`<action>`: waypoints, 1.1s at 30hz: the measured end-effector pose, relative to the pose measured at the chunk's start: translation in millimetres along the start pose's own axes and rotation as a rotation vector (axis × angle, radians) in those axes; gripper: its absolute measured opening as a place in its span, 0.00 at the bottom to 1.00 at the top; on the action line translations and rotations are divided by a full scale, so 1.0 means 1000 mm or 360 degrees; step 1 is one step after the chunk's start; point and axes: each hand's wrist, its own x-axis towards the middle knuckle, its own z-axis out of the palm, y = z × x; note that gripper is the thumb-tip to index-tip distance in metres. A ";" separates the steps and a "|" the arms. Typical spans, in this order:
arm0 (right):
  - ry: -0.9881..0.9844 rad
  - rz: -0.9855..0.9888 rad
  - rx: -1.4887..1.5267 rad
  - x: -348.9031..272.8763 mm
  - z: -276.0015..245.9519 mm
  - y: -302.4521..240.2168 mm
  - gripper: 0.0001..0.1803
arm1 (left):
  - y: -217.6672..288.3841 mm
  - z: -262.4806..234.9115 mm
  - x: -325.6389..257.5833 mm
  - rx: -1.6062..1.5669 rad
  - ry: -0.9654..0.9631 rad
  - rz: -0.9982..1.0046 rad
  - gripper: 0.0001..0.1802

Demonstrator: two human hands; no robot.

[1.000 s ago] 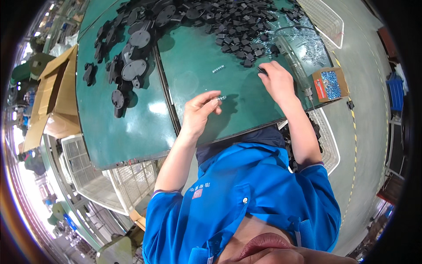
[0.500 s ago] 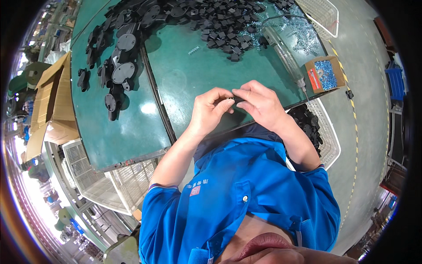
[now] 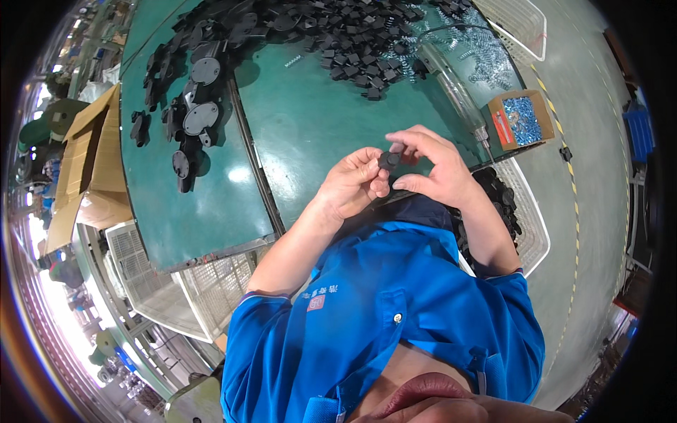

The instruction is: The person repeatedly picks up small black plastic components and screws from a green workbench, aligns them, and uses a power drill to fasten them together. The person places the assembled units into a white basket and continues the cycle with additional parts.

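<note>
Head view: a person in a blue shirt (image 3: 395,310) holds a small black part (image 3: 388,161) between both hands, raised just above the near edge of a green surface (image 3: 310,120). The left hand (image 3: 352,185) has its fingers curled together around the part from below and from the left; the right hand (image 3: 431,169) pinches the same part from the right, thumb and forefinger closed on it, the other fingers arched above.

Taking the green surface as landmark: a heap of small black parts (image 3: 352,35) covers its far side, well apart from the hands. Larger black discs (image 3: 201,116) lie in a row along the seam on its left half. A scatter of metal springs (image 3: 486,49) lies at its far right, near a white wire basket (image 3: 518,25). A power screwdriver (image 3: 458,95) rests slantwise on its right edge, just beyond the right hand. A small cardboard box of blue screws (image 3: 520,118) sits off its right corner. A large open carton (image 3: 88,166) stands off its left side. A white basket of black parts (image 3: 525,225) sits below its right near edge, beside the right forearm.
</note>
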 end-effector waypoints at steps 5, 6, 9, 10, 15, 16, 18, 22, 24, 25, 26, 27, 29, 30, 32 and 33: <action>0.0089 -0.0047 -0.0023 0.019 0.033 -0.004 0.15 | 0.003 -0.006 -0.022 0.0115 0.0183 0.0211 0.10; 0.0085 -0.0110 -0.0121 0.022 0.040 -0.005 0.15 | 0.001 -0.013 -0.026 0.0196 0.0115 0.0245 0.13; 0.0093 -0.0261 -0.0302 0.031 0.062 -0.003 0.14 | 0.008 -0.014 -0.037 0.0312 0.0328 0.0275 0.17; 0.0118 -0.0246 -0.0331 0.032 0.067 0.000 0.14 | 0.014 -0.016 -0.037 0.0360 0.0416 0.0236 0.18; 0.0164 -0.0106 -0.0254 0.032 0.072 0.009 0.14 | 0.083 0.001 -0.072 0.3009 0.0860 0.0949 0.19; 0.0204 -0.0047 -0.0212 0.030 0.070 0.013 0.13 | 0.109 -0.011 -0.078 0.3692 0.1260 0.1129 0.18; 0.0233 0.0043 -0.0218 0.027 0.063 0.011 0.12 | 0.177 -0.033 -0.106 0.4290 0.1461 0.1684 0.20; 0.0218 0.0044 -0.0234 0.021 0.062 0.012 0.12 | 0.220 -0.046 -0.130 0.3860 0.2000 0.0525 0.24; 0.0237 0.0033 -0.0213 0.018 0.063 0.014 0.12 | 0.221 -0.073 -0.122 0.4000 0.1971 0.0954 0.23; 0.0252 0.0057 -0.0196 0.016 0.064 0.016 0.12 | 0.219 -0.074 -0.115 0.4060 0.1929 0.1167 0.22; 0.0267 0.0080 -0.0178 0.014 0.065 0.018 0.12 | 0.215 -0.075 -0.110 0.3990 0.1967 0.1172 0.22; 0.0283 0.0104 -0.0160 0.013 0.065 0.019 0.12 | 0.209 -0.074 -0.106 0.3920 0.2004 0.1175 0.21; 0.0260 0.0081 -0.0227 0.011 0.059 0.016 0.12 | 0.183 -0.049 -0.096 0.3769 0.2008 0.1081 0.21; 0.0244 0.0065 -0.0256 0.012 0.057 0.014 0.12 | 0.167 -0.039 -0.094 0.3724 0.1946 0.0968 0.22; 0.0268 0.0085 -0.0243 0.010 0.052 0.014 0.12 | 0.135 -0.003 -0.082 0.3501 0.1917 0.0647 0.23; 0.0284 0.0092 -0.0230 0.010 0.051 0.015 0.12 | 0.125 0.000 -0.078 0.3483 0.1773 0.0730 0.25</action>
